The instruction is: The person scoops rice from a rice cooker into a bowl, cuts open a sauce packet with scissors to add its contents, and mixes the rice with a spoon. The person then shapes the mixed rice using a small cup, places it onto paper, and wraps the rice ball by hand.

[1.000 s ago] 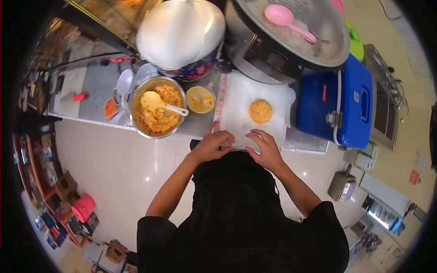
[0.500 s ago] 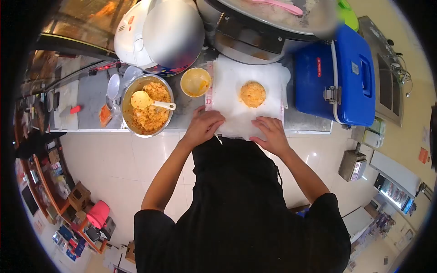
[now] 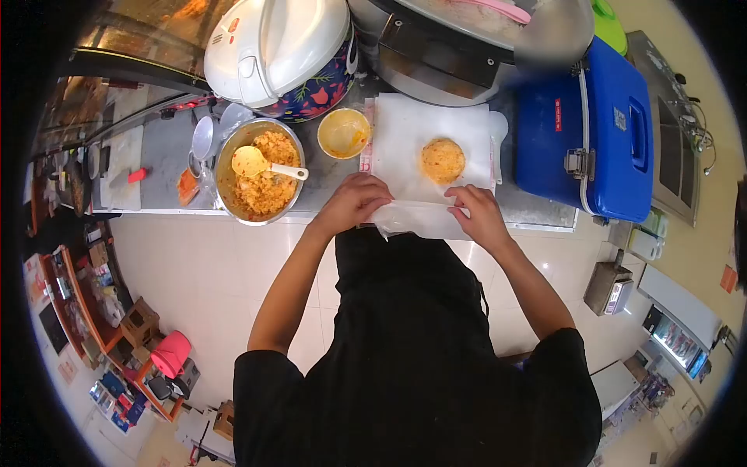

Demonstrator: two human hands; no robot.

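Observation:
A white paper sheet (image 3: 397,128) lies on the counter with a round, flattened mound of orange rice (image 3: 443,160) on it. My left hand (image 3: 359,202) pinches the sheet's near left edge. At the near right edge my right hand (image 3: 478,214) is closed on the same sheet, thumb against fingers. Between the hands the near strip of paper is raised and hangs past the counter edge. To the left, a metal bowl (image 3: 223,173) holds more orange rice, with a cream-coloured scoop (image 3: 250,161) lying in it. A small yellowish bowl (image 3: 345,133) with orange residue sits beside the sheet.
A white-lidded, flower-patterned rice cooker (image 3: 311,97) and a large steel cooker (image 3: 436,58) stand behind the sheet. On the right is a blue cooler box (image 3: 548,144). An orange-stained item (image 3: 187,187) lies left of the metal bowl.
The near edge of the paper has come up between my hands. My right fingers have closed from a flatter pose onto it. The whole view has shifted slightly.

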